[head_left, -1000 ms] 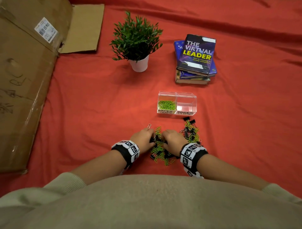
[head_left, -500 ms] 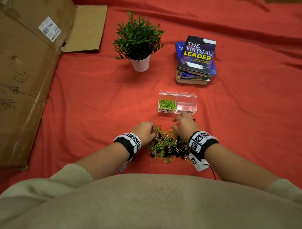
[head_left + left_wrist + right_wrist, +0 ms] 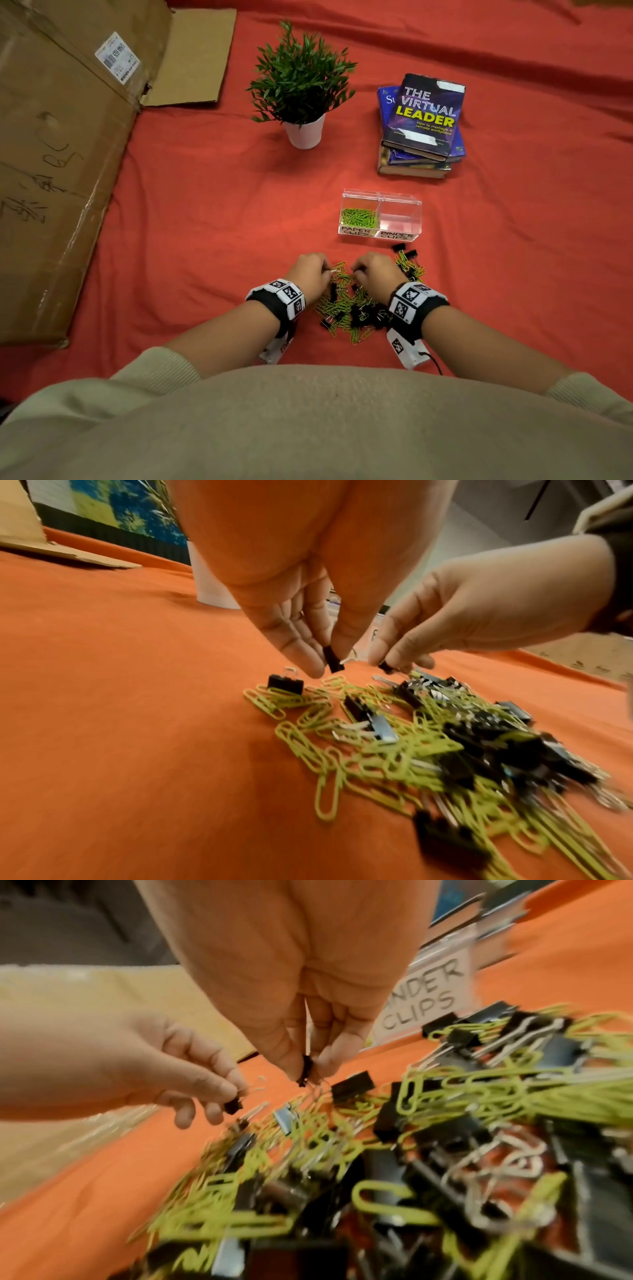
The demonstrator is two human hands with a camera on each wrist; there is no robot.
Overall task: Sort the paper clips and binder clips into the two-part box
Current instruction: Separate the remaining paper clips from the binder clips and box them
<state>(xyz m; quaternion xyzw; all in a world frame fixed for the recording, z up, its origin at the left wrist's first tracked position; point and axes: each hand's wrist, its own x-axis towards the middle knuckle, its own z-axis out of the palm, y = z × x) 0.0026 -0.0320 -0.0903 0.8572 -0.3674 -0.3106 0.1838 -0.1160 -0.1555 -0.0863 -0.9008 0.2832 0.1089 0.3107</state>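
A mixed pile point(image 3: 356, 305) of green paper clips and black binder clips lies on the red cloth in front of me. My left hand point(image 3: 310, 274) pinches a black binder clip point(image 3: 333, 660) just above the pile's far edge. Beside it, my right hand point(image 3: 375, 274) pinches another black binder clip point(image 3: 306, 1070) between thumb and fingers. The clear two-part box point(image 3: 380, 217) stands just beyond the pile; its left part, labelled PAPER CLIPS, holds green paper clips point(image 3: 358, 217), its right part, labelled BINDER CLIPS, looks empty.
A potted plant point(image 3: 303, 85) in a white pot stands at the back centre. A stack of books point(image 3: 423, 125) lies behind the box to the right. Flattened cardboard point(image 3: 61, 144) covers the left side. Two binder clips point(image 3: 404, 250) lie loose near the box front.
My right hand has come back from the box front to the pile's far edge, close to the left hand. Both hands now pinch binder clips over the pile.
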